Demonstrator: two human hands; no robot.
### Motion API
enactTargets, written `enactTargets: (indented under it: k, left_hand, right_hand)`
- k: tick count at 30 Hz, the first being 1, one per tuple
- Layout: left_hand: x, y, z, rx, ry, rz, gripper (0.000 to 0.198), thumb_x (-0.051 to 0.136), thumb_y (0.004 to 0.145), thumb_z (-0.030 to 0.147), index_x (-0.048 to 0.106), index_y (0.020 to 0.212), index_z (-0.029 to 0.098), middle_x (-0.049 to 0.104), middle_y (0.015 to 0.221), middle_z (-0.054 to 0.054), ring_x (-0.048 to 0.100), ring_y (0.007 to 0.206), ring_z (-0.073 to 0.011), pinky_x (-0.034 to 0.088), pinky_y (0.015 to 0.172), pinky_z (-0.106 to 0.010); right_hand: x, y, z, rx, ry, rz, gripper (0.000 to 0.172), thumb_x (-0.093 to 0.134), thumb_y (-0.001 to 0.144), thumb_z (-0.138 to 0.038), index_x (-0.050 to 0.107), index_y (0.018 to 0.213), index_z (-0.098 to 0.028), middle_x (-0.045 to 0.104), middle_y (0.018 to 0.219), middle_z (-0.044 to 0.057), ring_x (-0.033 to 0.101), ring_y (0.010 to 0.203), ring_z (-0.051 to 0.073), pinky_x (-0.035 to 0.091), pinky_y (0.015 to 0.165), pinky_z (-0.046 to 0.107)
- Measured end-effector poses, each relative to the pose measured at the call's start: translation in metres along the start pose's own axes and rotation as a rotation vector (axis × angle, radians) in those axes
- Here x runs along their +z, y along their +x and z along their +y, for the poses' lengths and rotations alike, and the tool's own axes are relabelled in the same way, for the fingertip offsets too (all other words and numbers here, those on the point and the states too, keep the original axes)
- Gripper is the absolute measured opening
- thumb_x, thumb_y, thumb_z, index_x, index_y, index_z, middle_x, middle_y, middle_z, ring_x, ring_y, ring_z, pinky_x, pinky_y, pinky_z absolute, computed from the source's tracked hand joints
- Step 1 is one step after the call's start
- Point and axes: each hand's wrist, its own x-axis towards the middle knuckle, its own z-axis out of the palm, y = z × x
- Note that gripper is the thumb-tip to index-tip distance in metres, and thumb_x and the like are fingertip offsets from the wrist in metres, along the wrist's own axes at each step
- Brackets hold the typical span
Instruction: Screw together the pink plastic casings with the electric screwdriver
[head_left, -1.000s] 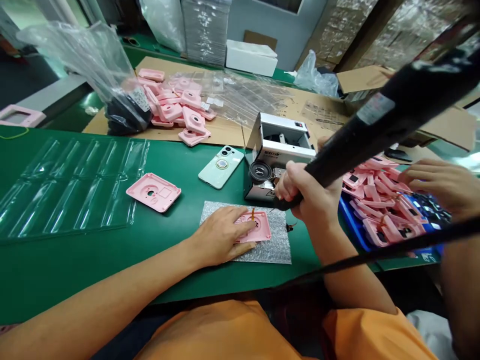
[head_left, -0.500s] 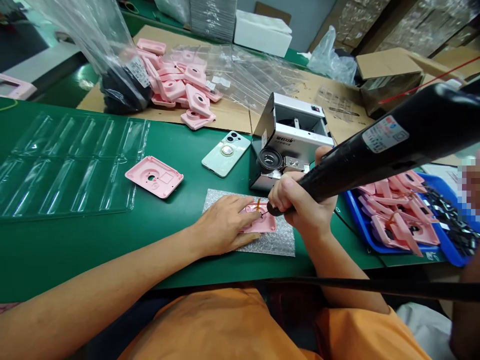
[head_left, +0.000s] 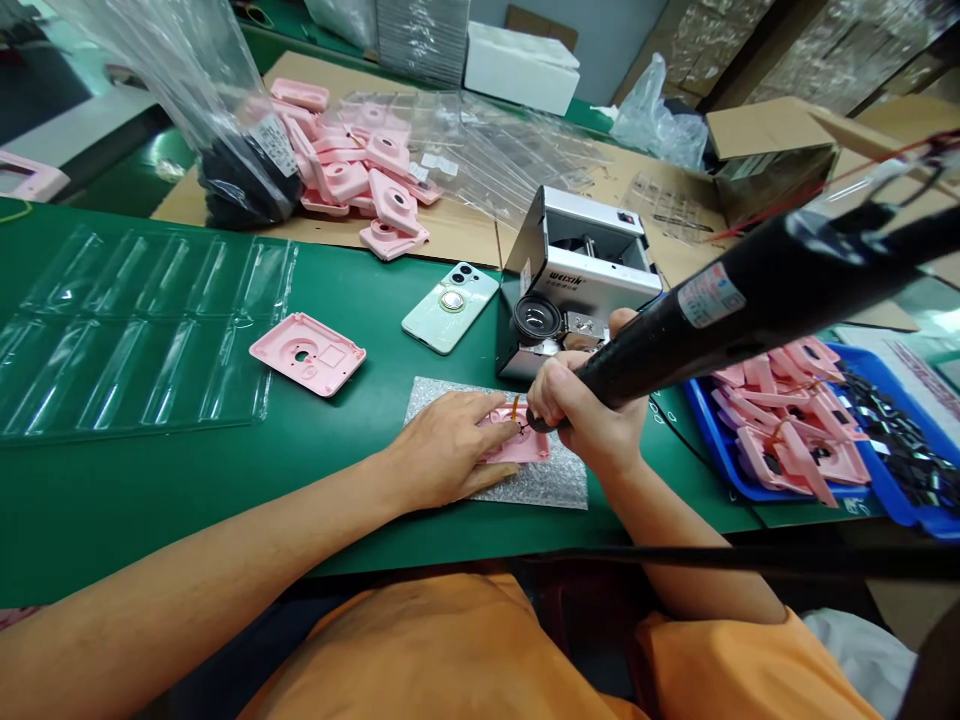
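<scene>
My left hand (head_left: 442, 450) lies on a pink plastic casing plate (head_left: 529, 450), pressing it against a silver foam sheet (head_left: 559, 488), and its fingertips reach a thin orange wire (head_left: 514, 408). My right hand (head_left: 570, 410) grips a thick black electric screwdriver (head_left: 712, 310). The screwdriver slants down from the upper right, with its tip at the plate beside my left fingers. My hands and the tool hide much of the plate.
A silver screw feeder (head_left: 592, 240) and a round speaker (head_left: 537, 320) stand just beyond my hands. A phone (head_left: 450, 308), a pink plate (head_left: 307, 355) and a clear blister tray (head_left: 135, 330) lie left. A blue tray (head_left: 750, 470) of pink parts sits right.
The screwdriver has swung down from above my right hand to the plate. The other person's hand has left the blue tray. The whole view has shifted slightly.
</scene>
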Motion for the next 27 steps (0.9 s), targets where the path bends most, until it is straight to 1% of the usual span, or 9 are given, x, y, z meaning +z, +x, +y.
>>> enactTargets:
  k: [2, 4, 8, 10, 15, 18, 22, 24, 27]
  left_hand:
    - [0.002, -0.002, -0.001, 0.016, 0.02, 0.027, 0.048, 0.064, 0.105, 0.053, 0.074, 0.135, 0.018, 0.071, 0.141, -0.021, 0.073, 0.124, -0.0361, 0.065, 0.103, -0.054]
    - [0.004, -0.004, -0.001, 0.025, 0.039, 0.056, 0.048, 0.063, 0.105, 0.053, 0.076, 0.134, 0.017, 0.07, 0.143, -0.022, 0.074, 0.126, -0.0383, 0.066, 0.103, -0.056]
    - [0.003, -0.005, -0.001, 0.031, 0.053, 0.068, 0.046, 0.063, 0.106, 0.049, 0.077, 0.135, 0.017, 0.071, 0.142, -0.023, 0.075, 0.126, -0.038, 0.067, 0.103, -0.056]
    - [0.002, -0.006, -0.001, 0.025, 0.058, 0.061, 0.045, 0.064, 0.106, 0.048, 0.077, 0.137, 0.018, 0.071, 0.143, -0.022, 0.075, 0.125, -0.0373, 0.068, 0.103, -0.055]
    - [0.003, -0.007, -0.001, 0.011, 0.052, 0.042, 0.044, 0.063, 0.106, 0.05, 0.075, 0.138, 0.021, 0.069, 0.148, -0.02, 0.074, 0.129, -0.0371, 0.068, 0.104, -0.056]
    - [0.004, -0.008, -0.001, -0.01, 0.003, 0.037, 0.048, 0.065, 0.105, 0.049, 0.069, 0.143, 0.02, 0.066, 0.152, -0.02, 0.071, 0.134, -0.036, 0.065, 0.109, -0.056]
    - [0.005, -0.007, 0.0, -0.082, -0.094, 0.039, 0.062, 0.07, 0.102, 0.05, 0.055, 0.15, 0.014, 0.069, 0.147, -0.021, 0.071, 0.134, -0.0347, 0.063, 0.111, -0.053]
    - [0.005, -0.007, 0.0, -0.101, -0.115, 0.04, 0.064, 0.072, 0.101, 0.051, 0.052, 0.149, 0.013, 0.071, 0.143, -0.021, 0.073, 0.129, -0.0346, 0.064, 0.107, -0.053]
    - [0.006, -0.005, -0.001, -0.092, -0.14, 0.043, 0.061, 0.074, 0.099, 0.049, 0.052, 0.144, 0.014, 0.074, 0.137, -0.018, 0.074, 0.124, -0.0337, 0.063, 0.104, -0.05]
  right_hand:
    - [-0.004, 0.008, -0.005, -0.017, -0.004, 0.033, 0.048, 0.081, 0.1, -0.038, 0.058, 0.061, -0.022, 0.046, 0.053, -0.005, 0.044, 0.045, 0.011, 0.04, 0.047, 0.028]
    - [-0.009, 0.021, -0.016, -0.092, 0.002, 0.114, 0.047, 0.083, 0.096, -0.034, 0.057, 0.058, -0.022, 0.044, 0.052, -0.006, 0.044, 0.044, 0.011, 0.041, 0.047, 0.028]
    - [-0.017, 0.053, -0.038, -0.43, 0.004, 0.369, 0.043, 0.082, 0.088, -0.024, 0.053, 0.056, -0.023, 0.04, 0.05, -0.008, 0.043, 0.041, 0.01, 0.04, 0.045, 0.026]
    - [-0.019, 0.065, -0.039, -0.49, -0.041, 0.399, 0.041, 0.078, 0.089, -0.023, 0.053, 0.057, -0.024, 0.041, 0.05, -0.008, 0.043, 0.04, 0.01, 0.04, 0.044, 0.027]
    - [-0.025, 0.076, -0.028, -0.386, -0.211, 0.328, 0.045, 0.076, 0.092, -0.027, 0.049, 0.056, -0.025, 0.046, 0.05, -0.006, 0.047, 0.041, 0.011, 0.043, 0.045, 0.03]
    - [-0.023, 0.071, -0.031, -0.291, -0.191, 0.305, 0.043, 0.08, 0.088, -0.032, 0.049, 0.058, -0.025, 0.045, 0.05, -0.007, 0.046, 0.041, 0.01, 0.042, 0.044, 0.028]
    - [-0.006, 0.048, -0.04, -0.104, -0.037, 0.199, 0.048, 0.088, 0.084, -0.038, 0.05, 0.058, -0.023, 0.039, 0.049, -0.008, 0.04, 0.04, 0.009, 0.042, 0.043, 0.026]
    - [0.006, 0.033, -0.04, -0.058, 0.008, 0.158, 0.048, 0.091, 0.084, -0.04, 0.052, 0.061, -0.024, 0.04, 0.049, -0.008, 0.04, 0.039, 0.009, 0.041, 0.042, 0.027]
    - [0.021, 0.015, -0.034, 0.01, -0.005, 0.112, 0.052, 0.093, 0.085, -0.05, 0.051, 0.067, -0.025, 0.04, 0.052, -0.008, 0.041, 0.041, 0.011, 0.042, 0.043, 0.029]
